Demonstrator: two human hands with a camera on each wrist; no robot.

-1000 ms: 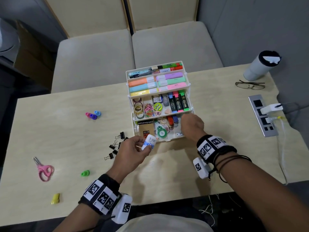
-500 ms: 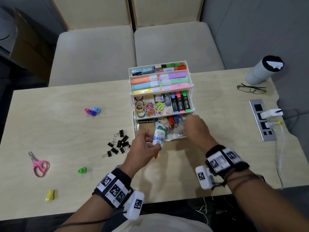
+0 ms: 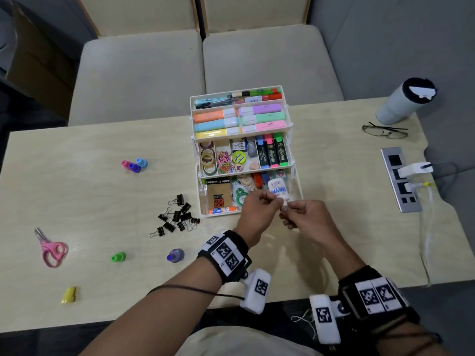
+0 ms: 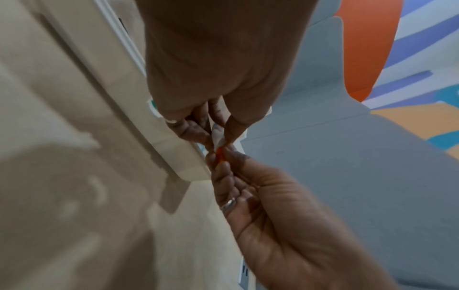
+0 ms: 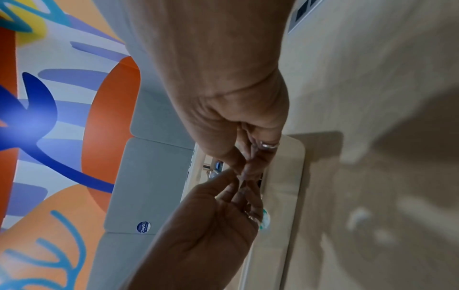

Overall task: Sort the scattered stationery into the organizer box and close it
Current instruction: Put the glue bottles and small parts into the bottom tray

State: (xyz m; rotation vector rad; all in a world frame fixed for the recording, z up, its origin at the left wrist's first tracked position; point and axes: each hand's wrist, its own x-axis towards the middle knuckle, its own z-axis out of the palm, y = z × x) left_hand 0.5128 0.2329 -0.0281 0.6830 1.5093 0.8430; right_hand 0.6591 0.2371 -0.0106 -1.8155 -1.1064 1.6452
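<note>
A pale wooden table (image 3: 90, 201) carries everything, with two beige seat cushions (image 3: 205, 62) behind it and grey upholstery to the right. Near the table's middle stands the white organizer box (image 3: 291, 140), its tiers stepped open: pastel highlighters in the upper trays, tape rolls, paper clips and dark highlighters in the middle one, envelopes and small items in the lowest.

At the box's front right corner both hands meet. The left hand (image 3: 257, 209) has its fingers curled around the lower part of a small white glue bottle (image 3: 277, 190) with blue lettering, whose body lies over the lowest tray. The right hand (image 3: 305, 218) pinches the bottle's orange tip (image 4: 219, 155) between thumb and fingertips, touching the left hand.

On the right of the table are a grey tumbler (image 3: 401, 104), a power strip (image 3: 399, 178) and glasses (image 3: 384, 131). Left of the box lie a heap of black binder clips (image 3: 177, 218), pink scissors (image 3: 52, 249), a purple-capped bottle (image 3: 176, 255), three small caps (image 3: 133, 164), a green cap (image 3: 118, 257) and a yellow piece (image 3: 69, 295).
</note>
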